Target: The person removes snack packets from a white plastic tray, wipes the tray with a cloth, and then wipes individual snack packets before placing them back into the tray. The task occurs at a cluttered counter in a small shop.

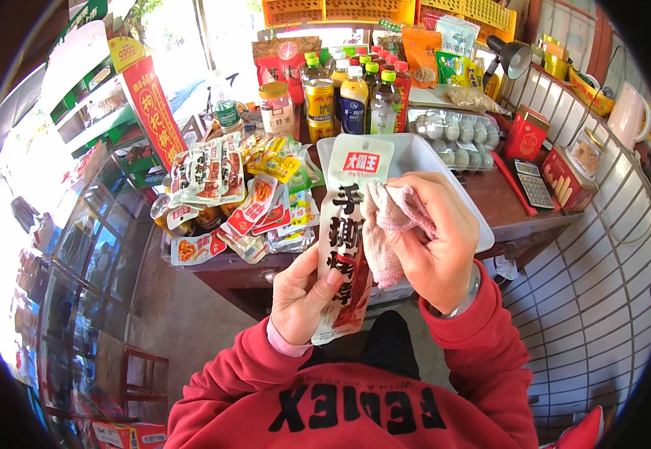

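Note:
My left hand (307,297) grips the lower left edge of a long printed snack pouch (343,224), with the thumb across its front. The pouch stands almost upright before me, its hang hole at the top. Bunched in my right hand (443,241) is a pale pink cloth (387,224), which lies against the pouch's right side and covers part of its printing. Behind both hands is a white plastic bin (477,224) on the desk; the pouch and my right hand hide much of its inside.
Snack packets (252,202) are heaped on the desk's left. Bottles and cans (353,95) stand at the back. To the right are an egg carton (454,137), a calculator (533,185), a red box (527,133) and a black lamp (508,56). A wooden stool (145,373) stands lower left.

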`<state>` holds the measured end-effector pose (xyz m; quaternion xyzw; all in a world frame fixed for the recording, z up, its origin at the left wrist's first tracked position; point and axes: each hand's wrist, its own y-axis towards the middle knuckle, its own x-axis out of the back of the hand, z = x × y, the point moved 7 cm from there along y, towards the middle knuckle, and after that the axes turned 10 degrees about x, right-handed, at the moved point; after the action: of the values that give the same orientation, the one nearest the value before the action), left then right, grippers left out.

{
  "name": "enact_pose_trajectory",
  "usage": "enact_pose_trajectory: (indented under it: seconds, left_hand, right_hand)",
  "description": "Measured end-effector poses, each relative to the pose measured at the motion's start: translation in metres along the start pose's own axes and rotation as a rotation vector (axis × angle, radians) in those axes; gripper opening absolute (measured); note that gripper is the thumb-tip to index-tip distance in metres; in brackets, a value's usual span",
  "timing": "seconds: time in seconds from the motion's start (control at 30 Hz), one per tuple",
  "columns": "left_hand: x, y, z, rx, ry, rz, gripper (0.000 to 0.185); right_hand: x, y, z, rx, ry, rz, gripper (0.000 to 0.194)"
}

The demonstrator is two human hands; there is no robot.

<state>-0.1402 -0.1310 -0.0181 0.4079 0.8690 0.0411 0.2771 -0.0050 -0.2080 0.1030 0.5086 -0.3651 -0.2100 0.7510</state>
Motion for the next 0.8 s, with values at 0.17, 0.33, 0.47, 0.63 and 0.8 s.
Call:
enact_pose_trajectory:
  seconds: [0.17,0.33,0.47,0.63,0.8]
  left_hand:
    - [-0.001,-0.001,0.004,0.009,-0.030,0.053,0.041]
    - [0.000,-0.009,0.015,0.039,0.091,0.073,0.040]
    - [-0.002,-0.009,0.018,0.066,-0.020,0.122,0.044]
    - [0.001,-0.005,0.023,0.129,-0.081,0.055,0.048]
    - [-0.007,-0.009,0.017,0.097,-0.061,0.101,0.046]
  right_hand:
    - [0.004,0.002,-0.005,-0.019,0.013,-0.053,0.025]
    - [0.014,0.004,-0.019,-0.086,-0.007,-0.073,0.023]
    - [0.016,0.002,-0.024,-0.097,0.002,-0.089,0.023]
    - [0.020,0.003,-0.011,-0.022,-0.024,-0.098,0.030]
    - [0.000,0.005,0.004,0.072,-0.095,0.040,0.033]
